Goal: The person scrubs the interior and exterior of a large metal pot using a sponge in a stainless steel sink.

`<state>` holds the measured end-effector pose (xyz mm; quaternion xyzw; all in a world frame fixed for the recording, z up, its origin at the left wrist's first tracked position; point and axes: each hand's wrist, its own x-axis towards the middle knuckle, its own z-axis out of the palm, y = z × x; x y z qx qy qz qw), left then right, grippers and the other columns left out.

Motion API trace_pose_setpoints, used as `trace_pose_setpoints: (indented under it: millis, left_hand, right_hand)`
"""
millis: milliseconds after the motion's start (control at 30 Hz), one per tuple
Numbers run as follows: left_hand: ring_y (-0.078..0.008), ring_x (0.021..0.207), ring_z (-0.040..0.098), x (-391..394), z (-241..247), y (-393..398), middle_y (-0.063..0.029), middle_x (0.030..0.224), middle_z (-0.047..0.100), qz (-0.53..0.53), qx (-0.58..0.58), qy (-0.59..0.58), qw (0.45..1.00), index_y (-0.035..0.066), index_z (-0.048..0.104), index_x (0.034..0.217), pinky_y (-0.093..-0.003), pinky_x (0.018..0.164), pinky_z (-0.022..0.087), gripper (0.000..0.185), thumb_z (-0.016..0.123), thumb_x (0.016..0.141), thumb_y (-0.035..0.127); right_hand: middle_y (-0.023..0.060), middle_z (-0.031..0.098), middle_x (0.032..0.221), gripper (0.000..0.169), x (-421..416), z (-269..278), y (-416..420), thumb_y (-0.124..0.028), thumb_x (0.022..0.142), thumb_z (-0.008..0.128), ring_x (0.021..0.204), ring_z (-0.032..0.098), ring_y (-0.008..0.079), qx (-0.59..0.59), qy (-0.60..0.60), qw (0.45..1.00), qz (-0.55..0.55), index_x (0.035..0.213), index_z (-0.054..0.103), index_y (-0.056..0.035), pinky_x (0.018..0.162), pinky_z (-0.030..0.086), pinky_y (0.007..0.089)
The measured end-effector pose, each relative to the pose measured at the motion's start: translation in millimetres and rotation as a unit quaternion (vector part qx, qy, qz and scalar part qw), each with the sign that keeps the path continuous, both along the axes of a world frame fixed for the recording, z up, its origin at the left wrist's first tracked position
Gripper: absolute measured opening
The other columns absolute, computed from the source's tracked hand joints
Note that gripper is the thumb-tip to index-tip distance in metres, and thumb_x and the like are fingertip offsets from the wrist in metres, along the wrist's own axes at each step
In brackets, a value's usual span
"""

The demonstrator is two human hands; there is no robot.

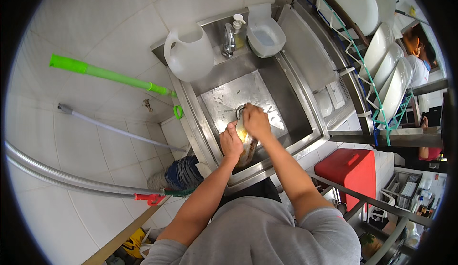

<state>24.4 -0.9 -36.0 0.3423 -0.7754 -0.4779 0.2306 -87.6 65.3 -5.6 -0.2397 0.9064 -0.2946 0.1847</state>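
Note:
Over a stainless steel sink basin (pixel 229 97), my left hand (pixel 232 141) grips the side of a see-through container (pixel 248 150) with brown and amber stains. The container is tilted, its lower end towards my body, and its exact kind is hard to make out. My right hand (pixel 256 122) lies against its upper right side with curled fingers. Whatever may be inside those fingers is hidden. Just beyond my hands the round drain (pixel 239 112) shows in part, and water drops spot the basin floor.
Behind the basin stand a white plastic jug (pixel 189 55), a chrome faucet (pixel 229 39), a soap pump bottle (pixel 239 30) and a translucent tub (pixel 266 37). A rack with white plates (pixel 388 71) rises at right, above a red bin (pixel 347 175). Green-handled pole (pixel 111 77) leans left.

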Motion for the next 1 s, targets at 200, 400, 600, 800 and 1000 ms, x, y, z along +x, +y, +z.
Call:
trace_pose_setpoints:
  millis: [200, 400, 600, 800, 1000]
  left_hand:
    - [-0.0448, 0.073, 0.063, 0.4, -5.1, -2.0, -0.0231, 0.07, 0.064, 0.019, 0.0, -0.018, 1.0, -0.005, 0.073, 0.101, -0.0506, 0.075, 0.047, 0.073, 0.017, 0.109, 0.042]
    - [-0.0453, 0.079, 0.065, -4.7, -2.0, 2.9, -0.0248, 0.074, 0.066, 0.0, -0.003, 0.001, 1.0, -0.005, 0.073, 0.1, -0.0496, 0.079, 0.048, 0.076, 0.017, 0.108, 0.046]
    - [-0.0478, 0.091, 0.067, 2.5, -5.9, -6.2, -0.0288, 0.092, 0.071, 0.015, 0.067, -0.023, 0.997, -0.006, 0.072, 0.101, -0.0509, 0.086, 0.05, 0.073, 0.021, 0.107, 0.045]
    - [-0.0316, 0.069, 0.054, -4.0, -3.3, -7.7, -0.0172, 0.069, 0.058, 0.014, 0.078, 0.021, 0.997, -0.009, 0.071, 0.096, -0.0452, 0.069, 0.04, 0.08, 0.017, 0.108, 0.049]
    - [-0.0139, 0.061, 0.05, -7.8, -42.7, -20.2, -0.0071, 0.067, 0.062, -0.013, 0.203, 0.035, 0.978, -0.006, 0.07, 0.086, -0.0364, 0.06, 0.041, 0.058, 0.045, 0.107, 0.043]
  right_hand:
    - [0.0126, 0.062, 0.139, 0.034, 39.7, -13.2, 16.8, -0.021, 0.099, 0.05, 0.124, 0.056, 0.0355, -0.083, 0.151, 0.983, 0.069, 0.125, 0.067, -0.0061, 0.105, 0.039, 0.055]
    - [0.0245, 0.068, 0.118, 0.026, -3.9, -43.0, 21.2, -0.015, 0.1, 0.049, 0.108, 0.063, 0.0472, -0.125, 0.14, 0.982, 0.033, 0.108, 0.068, 0.0015, 0.099, 0.047, 0.0529]
    - [0.0276, 0.062, 0.131, 0.032, 53.2, -8.3, 33.3, -0.007, 0.099, 0.052, 0.132, 0.053, 0.0398, -0.101, 0.184, 0.964, 0.161, 0.124, 0.062, 0.0093, 0.115, 0.039, 0.0471]
    - [0.0259, 0.057, 0.14, 0.037, 3.9, -16.8, 19.2, -0.005, 0.098, 0.046, 0.134, 0.051, 0.0408, -0.106, 0.002, 0.994, 0.027, 0.13, 0.059, 0.0086, 0.116, 0.036, 0.0503]
    - [0.0225, 0.056, 0.142, 0.04, 128.9, -17.6, 60.6, -0.004, 0.097, 0.053, 0.14, 0.046, 0.0378, -0.134, 0.193, 0.963, 0.129, 0.136, 0.058, 0.0044, 0.12, 0.03, 0.0527]
